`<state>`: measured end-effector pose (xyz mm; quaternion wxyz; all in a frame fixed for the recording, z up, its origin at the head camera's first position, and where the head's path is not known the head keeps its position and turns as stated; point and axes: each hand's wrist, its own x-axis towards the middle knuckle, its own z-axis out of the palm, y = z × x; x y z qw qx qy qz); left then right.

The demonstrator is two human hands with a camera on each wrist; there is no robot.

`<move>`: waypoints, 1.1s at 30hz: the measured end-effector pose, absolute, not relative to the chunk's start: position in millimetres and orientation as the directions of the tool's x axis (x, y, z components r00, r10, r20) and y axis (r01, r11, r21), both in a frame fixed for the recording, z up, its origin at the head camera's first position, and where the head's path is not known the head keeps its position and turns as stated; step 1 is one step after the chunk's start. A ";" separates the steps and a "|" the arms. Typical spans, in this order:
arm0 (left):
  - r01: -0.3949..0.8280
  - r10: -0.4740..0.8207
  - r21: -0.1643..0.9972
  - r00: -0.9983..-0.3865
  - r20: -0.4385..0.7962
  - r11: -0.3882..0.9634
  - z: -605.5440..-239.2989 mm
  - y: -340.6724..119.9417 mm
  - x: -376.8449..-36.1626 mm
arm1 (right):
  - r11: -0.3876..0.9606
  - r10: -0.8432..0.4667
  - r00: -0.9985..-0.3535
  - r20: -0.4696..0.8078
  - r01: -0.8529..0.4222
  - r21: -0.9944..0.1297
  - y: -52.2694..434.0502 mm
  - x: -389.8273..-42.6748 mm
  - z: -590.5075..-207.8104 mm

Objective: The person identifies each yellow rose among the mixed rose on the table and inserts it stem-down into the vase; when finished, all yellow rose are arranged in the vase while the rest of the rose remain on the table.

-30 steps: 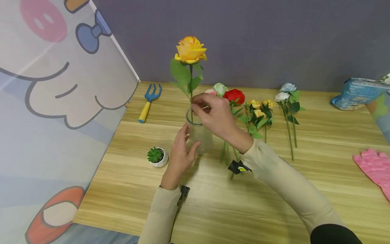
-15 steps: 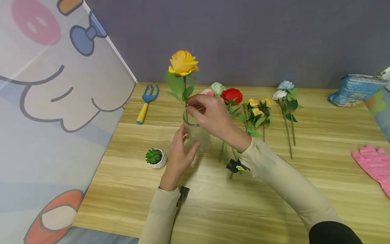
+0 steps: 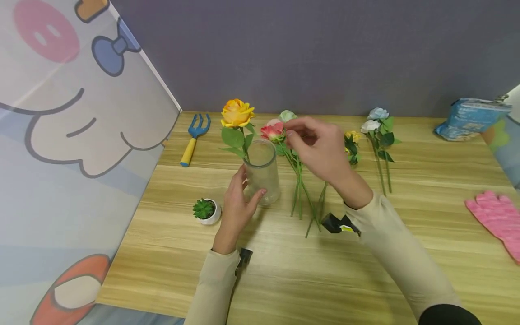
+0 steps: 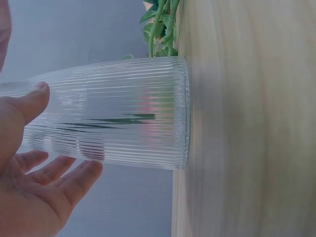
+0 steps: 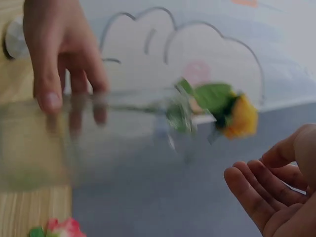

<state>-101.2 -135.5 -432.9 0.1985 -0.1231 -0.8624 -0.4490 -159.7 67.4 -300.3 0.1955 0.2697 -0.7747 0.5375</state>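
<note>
A yellow rose (image 3: 237, 113) leans to the left in a clear glass vase (image 3: 266, 183), its leaves at the rim. My left hand (image 3: 236, 207) holds the vase, thumb on the near side and fingers on the far side. Ribbed glass shows in the left wrist view, with the dark green stem (image 4: 143, 117) visible inside. My right hand (image 3: 321, 149) is in the air right of the vase with loosely bent fingers and nothing between them, as the right wrist view shows. It overlaps the flowers behind it in the head view, close to a pink-red rose (image 3: 272, 131).
Several flowers lie behind my right hand, including a pale green one (image 3: 287, 116). White (image 3: 370, 126) and light blue (image 3: 378, 113) roses lie farther right. Around them are a potted succulent (image 3: 205, 210), hand fork (image 3: 194, 140), blue bag (image 3: 471, 119) and pink glove (image 3: 496, 221).
The yellow rose has gone down into the vase and leaned left. My right hand has let go of its stem and moved right. The left hand stays on the vase.
</note>
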 end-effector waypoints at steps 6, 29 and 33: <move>0.379 0.035 0.724 -0.897 0.442 0.577 -433.0 -133.1 -100.8 | 0.103 -0.038 -0.828 0.559 -0.560 -0.822 116.4 -156.3 -316.0; 0.377 0.027 0.742 -0.899 0.437 0.555 -435.8 -132.7 -96.7 | 0.203 0.100 -0.995 0.012 0.009 -0.979 225.5 -160.0 -379.1; 0.394 0.032 0.728 -0.889 0.457 0.560 -433.8 -133.9 -98.3 | 0.346 0.049 -0.995 -0.088 0.100 -0.933 231.9 -166.3 -390.6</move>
